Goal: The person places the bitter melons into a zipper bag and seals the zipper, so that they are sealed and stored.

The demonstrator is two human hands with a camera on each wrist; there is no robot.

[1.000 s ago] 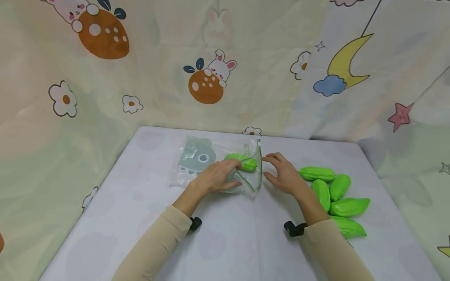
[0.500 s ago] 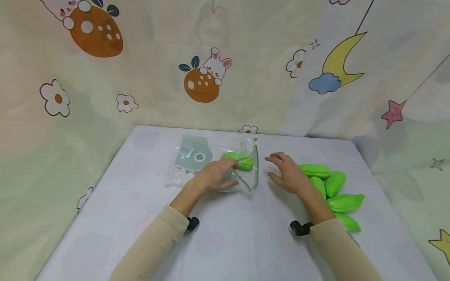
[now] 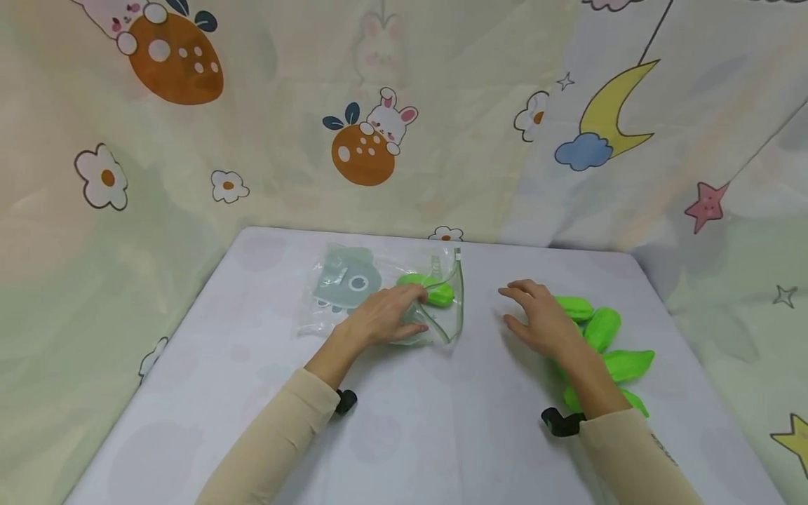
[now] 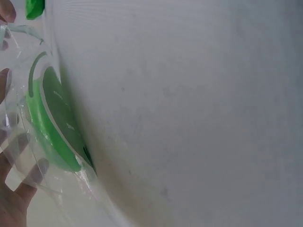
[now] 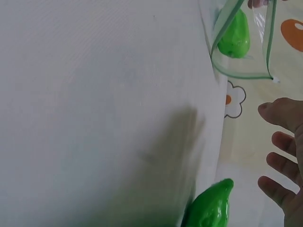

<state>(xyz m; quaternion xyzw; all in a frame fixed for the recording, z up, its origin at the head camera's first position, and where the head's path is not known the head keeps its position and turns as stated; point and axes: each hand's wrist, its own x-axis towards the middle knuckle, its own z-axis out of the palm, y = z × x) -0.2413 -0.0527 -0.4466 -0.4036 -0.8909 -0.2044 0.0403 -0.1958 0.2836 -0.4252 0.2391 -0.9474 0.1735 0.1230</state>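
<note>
My left hand (image 3: 381, 317) grips the open mouth of a clear zip bag (image 3: 325, 305) with a printed blue-grey cartoon animal. Inside the bag lies one bright green, ridged, elongated piece (image 3: 442, 294) that resembles a star fruit. In the left wrist view, fingers (image 4: 33, 177) show through the bag's clear film. My right hand (image 3: 541, 321) holds nothing; its fingers are spread and slightly bent, right of the bag. Several more green pieces (image 3: 602, 328) lie beside and partly behind the right hand and forearm. One pointed green piece (image 5: 210, 205) shows in the right wrist view.
A white cloth-covered table (image 3: 404, 435) carries the bag on its far left half and the green pieces on its right. A patterned fabric backdrop (image 3: 467, 154) with cartoon prints rises behind the table's far edge.
My right hand has moved right, away from the bag's mouth and toward the green pieces, covering more of them. My left hand has stayed on the bag.
</note>
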